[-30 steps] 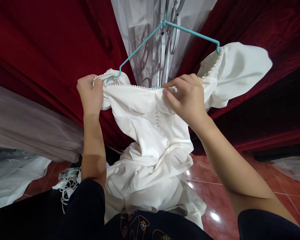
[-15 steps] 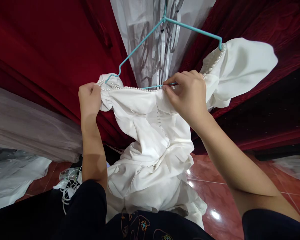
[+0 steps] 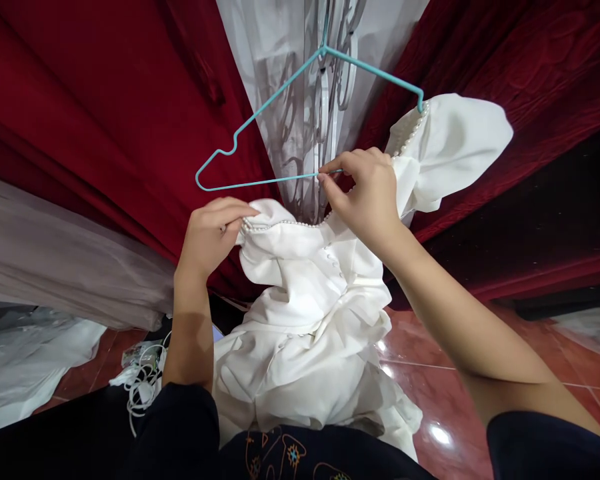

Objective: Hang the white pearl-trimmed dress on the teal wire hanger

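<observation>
A white dress [image 3: 305, 313] with a pearl-edged neckline hangs partly from a teal wire hanger [image 3: 260, 120]. Only its right puffed sleeve [image 3: 450, 147] sits on the hanger's right end. My left hand [image 3: 213, 233] is closed on the dress's left shoulder, which is off the hanger and below its bottom wire. My right hand [image 3: 365, 193] pinches the hanger's bottom wire near the neckline. The dress skirt bunches down towards my lap.
Dark red velvet curtains [image 3: 90, 100] fill the background on both sides, with sheer white fabric [image 3: 290, 60] between them. Grey tulle [image 3: 55, 260] and white plastic [image 3: 25, 367] lie at the left. White cables [image 3: 143, 373] rest on the glossy red tile floor [image 3: 420, 373].
My left hand has pulled the dress's left shoulder down and right, off the hanger's left end, leaving that end bare. The right hand stays on the bottom wire.
</observation>
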Demonstrator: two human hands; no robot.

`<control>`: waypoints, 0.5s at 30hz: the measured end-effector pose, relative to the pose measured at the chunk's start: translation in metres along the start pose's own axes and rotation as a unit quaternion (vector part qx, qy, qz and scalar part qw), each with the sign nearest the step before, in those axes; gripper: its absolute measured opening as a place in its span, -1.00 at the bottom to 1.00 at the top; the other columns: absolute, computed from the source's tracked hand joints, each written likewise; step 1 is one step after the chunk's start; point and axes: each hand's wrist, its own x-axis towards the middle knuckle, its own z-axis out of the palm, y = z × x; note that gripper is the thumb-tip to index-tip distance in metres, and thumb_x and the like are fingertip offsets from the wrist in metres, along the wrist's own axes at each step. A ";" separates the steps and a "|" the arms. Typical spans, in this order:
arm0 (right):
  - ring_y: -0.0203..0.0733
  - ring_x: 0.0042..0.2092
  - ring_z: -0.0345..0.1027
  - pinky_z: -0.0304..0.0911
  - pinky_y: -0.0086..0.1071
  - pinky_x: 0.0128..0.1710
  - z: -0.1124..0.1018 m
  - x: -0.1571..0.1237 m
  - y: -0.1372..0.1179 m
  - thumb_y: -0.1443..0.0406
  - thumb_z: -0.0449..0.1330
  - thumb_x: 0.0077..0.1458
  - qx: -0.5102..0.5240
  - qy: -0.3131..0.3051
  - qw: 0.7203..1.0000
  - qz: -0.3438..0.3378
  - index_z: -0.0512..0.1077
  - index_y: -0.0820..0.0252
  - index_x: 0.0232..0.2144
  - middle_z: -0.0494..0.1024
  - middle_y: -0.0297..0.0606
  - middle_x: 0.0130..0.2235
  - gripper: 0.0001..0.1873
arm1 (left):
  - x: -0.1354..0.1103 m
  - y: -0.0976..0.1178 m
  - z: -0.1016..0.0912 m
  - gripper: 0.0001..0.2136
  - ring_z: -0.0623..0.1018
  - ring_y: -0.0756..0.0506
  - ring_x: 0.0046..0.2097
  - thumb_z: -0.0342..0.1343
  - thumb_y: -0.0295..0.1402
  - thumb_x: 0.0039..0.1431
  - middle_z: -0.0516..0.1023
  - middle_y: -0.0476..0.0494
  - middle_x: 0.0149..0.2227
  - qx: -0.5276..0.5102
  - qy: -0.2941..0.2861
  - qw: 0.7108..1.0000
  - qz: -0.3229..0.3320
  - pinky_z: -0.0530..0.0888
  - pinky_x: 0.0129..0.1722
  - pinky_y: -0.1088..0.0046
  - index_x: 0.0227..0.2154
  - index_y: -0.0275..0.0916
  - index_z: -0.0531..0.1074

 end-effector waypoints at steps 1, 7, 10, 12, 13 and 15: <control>0.02 -0.19 0.34 0.27 0.01 -0.07 -0.002 -0.001 -0.003 0.16 0.21 0.35 0.002 -0.001 1.000 0.001 0.51 -0.01 -0.24 0.53 -0.19 -0.34 -0.88 | 0.006 0.004 0.003 -0.67 0.67 -0.17 0.08 0.00 -0.41 0.39 0.73 -0.08 -0.01 0.012 0.054 0.998 0.030 0.53 0.25 0.25 -0.16 -0.09 0.71; 0.01 -0.10 0.42 0.30 0.01 0.04 -0.019 -0.009 -0.012 0.18 0.16 0.37 0.039 -0.024 0.998 -0.038 0.54 0.03 -0.08 0.60 -0.19 -0.18 -0.82 | 0.042 0.004 0.025 -0.65 0.62 -0.20 0.08 0.00 -0.50 0.37 0.70 -0.12 0.04 0.031 0.089 0.994 0.057 0.50 0.20 0.23 0.05 -0.13 0.61; 0.05 0.06 0.48 0.32 0.07 0.20 -0.033 -0.006 0.006 0.24 0.19 0.34 0.051 0.058 0.994 -0.074 0.53 -0.01 0.02 0.63 -0.18 -0.05 -0.76 | 0.042 -0.002 0.041 -0.65 0.58 -0.23 -0.02 -0.03 -0.52 0.34 0.71 -0.14 -0.09 0.047 0.076 0.993 0.083 0.48 0.09 0.19 -0.03 -0.20 0.64; 0.11 0.23 0.43 0.21 0.18 0.39 -0.043 0.002 0.023 0.32 0.28 0.21 0.014 0.161 0.984 -0.070 0.51 0.03 0.13 0.59 -0.11 0.09 -0.57 | 0.039 -0.005 0.047 -0.63 0.55 -0.25 -0.02 -0.04 -0.53 0.33 0.69 -0.15 -0.11 0.057 0.079 0.990 0.098 0.45 0.06 0.18 -0.01 -0.19 0.64; 0.13 0.28 0.41 0.13 0.21 0.46 -0.048 0.006 0.031 0.37 0.30 0.14 -0.008 0.197 0.979 -0.059 0.52 0.07 0.15 0.57 -0.07 0.13 -0.50 | 0.037 -0.006 0.049 -0.62 0.55 -0.25 -0.02 -0.04 -0.53 0.33 0.69 -0.14 -0.12 0.060 0.078 0.990 0.100 0.44 0.06 0.18 0.00 -0.18 0.65; 0.09 0.25 0.47 0.19 0.16 0.46 -0.055 0.016 0.044 0.45 0.27 0.11 -0.025 0.196 0.980 -0.021 0.57 0.16 0.11 0.61 -0.04 0.11 -0.51 | 0.037 -0.007 0.047 -0.61 0.54 -0.25 -0.03 -0.03 -0.54 0.32 0.68 -0.13 -0.15 0.067 0.079 0.990 0.095 0.42 0.07 0.18 -0.01 -0.15 0.66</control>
